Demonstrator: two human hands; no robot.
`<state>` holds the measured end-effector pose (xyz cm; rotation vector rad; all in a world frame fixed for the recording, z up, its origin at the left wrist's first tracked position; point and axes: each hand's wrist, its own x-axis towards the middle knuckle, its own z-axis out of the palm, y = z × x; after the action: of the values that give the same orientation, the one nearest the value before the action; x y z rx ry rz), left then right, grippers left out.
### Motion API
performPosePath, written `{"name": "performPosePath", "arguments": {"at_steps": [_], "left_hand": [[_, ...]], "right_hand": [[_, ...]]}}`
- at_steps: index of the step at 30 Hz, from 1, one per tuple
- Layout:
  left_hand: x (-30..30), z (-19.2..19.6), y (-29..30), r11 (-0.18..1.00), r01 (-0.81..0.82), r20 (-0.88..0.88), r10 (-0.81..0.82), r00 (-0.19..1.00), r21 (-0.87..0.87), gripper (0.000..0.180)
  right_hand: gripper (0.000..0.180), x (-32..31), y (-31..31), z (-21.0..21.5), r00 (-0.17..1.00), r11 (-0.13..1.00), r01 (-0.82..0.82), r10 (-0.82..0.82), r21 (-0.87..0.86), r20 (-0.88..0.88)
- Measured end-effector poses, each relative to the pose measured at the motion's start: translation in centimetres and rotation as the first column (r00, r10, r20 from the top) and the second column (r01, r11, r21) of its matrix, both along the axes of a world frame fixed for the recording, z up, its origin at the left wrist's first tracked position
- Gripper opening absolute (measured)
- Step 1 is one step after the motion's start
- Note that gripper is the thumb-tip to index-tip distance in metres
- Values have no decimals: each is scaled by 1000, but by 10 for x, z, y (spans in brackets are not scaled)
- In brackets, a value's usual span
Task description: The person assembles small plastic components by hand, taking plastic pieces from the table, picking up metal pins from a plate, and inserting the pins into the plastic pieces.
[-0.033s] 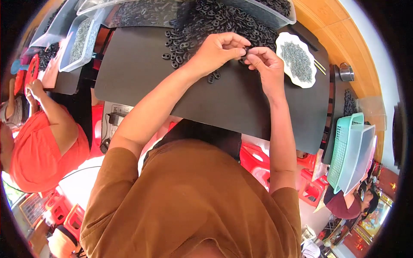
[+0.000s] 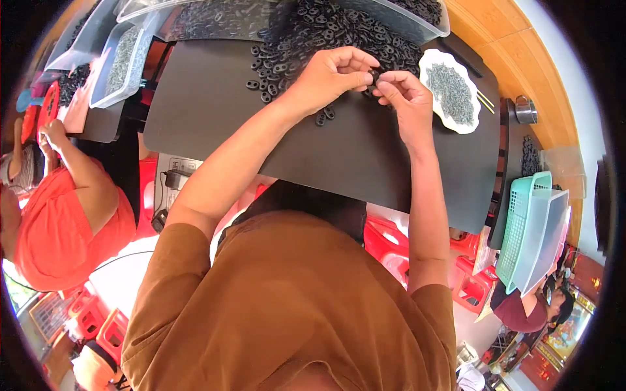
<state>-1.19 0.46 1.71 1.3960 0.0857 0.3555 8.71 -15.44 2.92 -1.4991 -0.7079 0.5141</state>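
Above the dark table point(image 2: 215, 111), my left hand point(image 2: 330, 77) pinches a small black piece point(image 2: 375, 73) between thumb and fingers. Close against it from the right, my right hand point(image 2: 407, 98) has thumb and forefinger pressed together. Whatever sits in the right fingertips is too small and covered to make out. Just beyond both hands spreads a big heap of black oval pieces with two holes point(image 2: 313, 36). A few loose ones point(image 2: 324, 116) lie below my left wrist. Beside my right hand stands a white scalloped dish point(image 2: 464, 126) full of small grey metal-looking bits.
Clear plastic tubs point(image 2: 222, 23) border the heap at the back. Thin sticks point(image 2: 485, 101) lie right of the dish, and a metal cup point(image 2: 525, 109) stands farther right. A green basket point(image 2: 515, 228) is at the right. A person in red point(image 2: 72, 221) sits at the left.
My right hand has shifted very slightly to the right, and the pinched black piece shows a little differently. Everything else looks the same.
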Motion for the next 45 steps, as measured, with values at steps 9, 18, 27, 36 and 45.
{"name": "performPosePath", "arguments": {"at_steps": [9,18,27,36,45], "left_hand": [[-1,-4,4,995,38,-53,-33,998,89,23],[-3,-4,1,998,30,-19,-29,999,52,25],[-3,-2,1,994,8,-29,-5,1000,106,24],[-5,2,3,992,6,-38,-1,999,130,23],[-4,-2,2,984,11,-25,-7,1000,178,21]], "right_hand": [[13,0,-1,-1,992,999,0,5,-41,127],[13,-3,-2,-1,982,1000,13,-8,-25,190],[11,-4,-1,-2,974,1000,11,-5,-23,228],[11,-4,-2,-5,974,1000,24,-24,1,224],[11,-6,-1,-4,976,1000,26,-26,2,215]]}}
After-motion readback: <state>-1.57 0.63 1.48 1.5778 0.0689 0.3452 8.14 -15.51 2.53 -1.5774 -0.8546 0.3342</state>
